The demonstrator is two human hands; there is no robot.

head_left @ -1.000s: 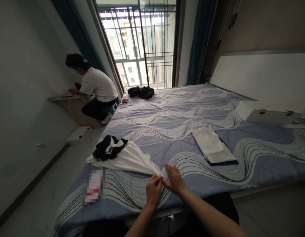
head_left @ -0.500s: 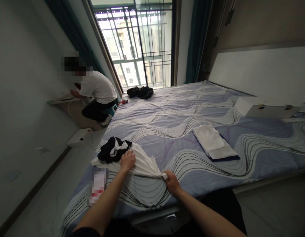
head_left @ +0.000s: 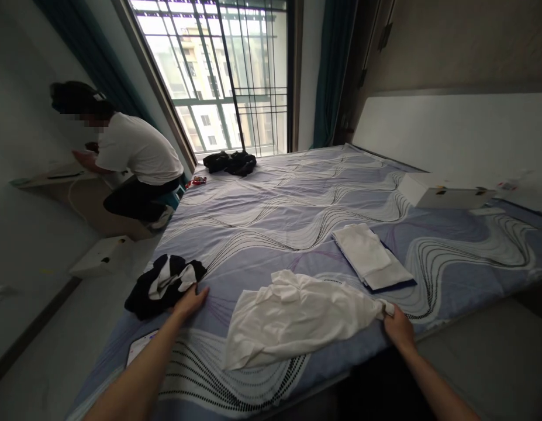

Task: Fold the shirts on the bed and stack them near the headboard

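A crumpled white garment (head_left: 292,318) lies spread near the front edge of the bed (head_left: 297,199). My right hand (head_left: 397,326) grips its right end at the bed's edge. My left hand (head_left: 189,302) rests flat on the bedspread, fingers apart, touching the edge of a black-and-white bundle of clothes (head_left: 163,285) to the left of the white garment.
A folded white and dark stack (head_left: 370,257) lies right of centre. Dark clothes (head_left: 230,162) sit at the far side by the window. A white box (head_left: 446,194) is at the right. A phone (head_left: 139,347) lies by my left forearm. A person (head_left: 125,161) crouches at the left wall.
My right hand has pulled the white garment to the right, away from the black-and-white bundle. My left hand let go of it and now rests beside the bundle. The view shifted right.
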